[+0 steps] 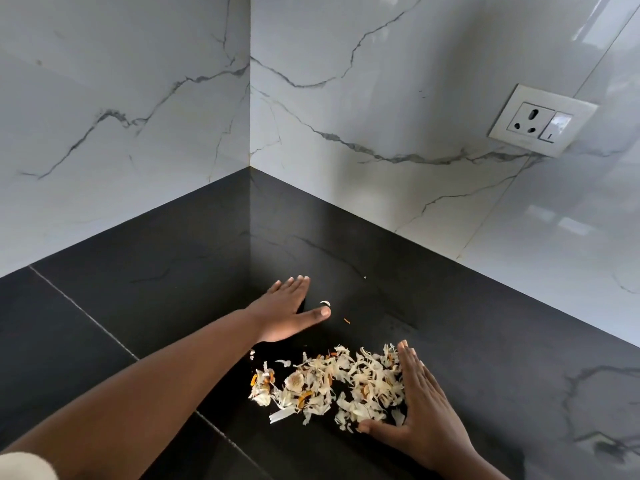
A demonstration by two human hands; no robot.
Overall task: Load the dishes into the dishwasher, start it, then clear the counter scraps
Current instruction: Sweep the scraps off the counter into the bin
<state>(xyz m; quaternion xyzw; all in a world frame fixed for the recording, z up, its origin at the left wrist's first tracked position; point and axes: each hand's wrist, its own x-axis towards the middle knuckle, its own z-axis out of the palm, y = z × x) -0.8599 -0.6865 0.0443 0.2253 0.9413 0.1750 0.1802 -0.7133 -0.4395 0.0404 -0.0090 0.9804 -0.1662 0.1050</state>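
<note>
The scraps (332,384) lie heaped near us on the black counter (173,289). The right hand (422,407) lies flat against their right edge; the left hand (287,313), spread flat, reaches farther for a stray peel (325,303). Gathering looks underway, nothing yet cleared.

- Left hand (285,311) reaches forward on a bare, outstretched arm, palm down, fingers straight, thumb spread.
- Right hand (420,407) lies flat nearer the body, fingers together, thumb splayed left.

Glossy marble walls (124,98), wall socket (542,120)
</note>
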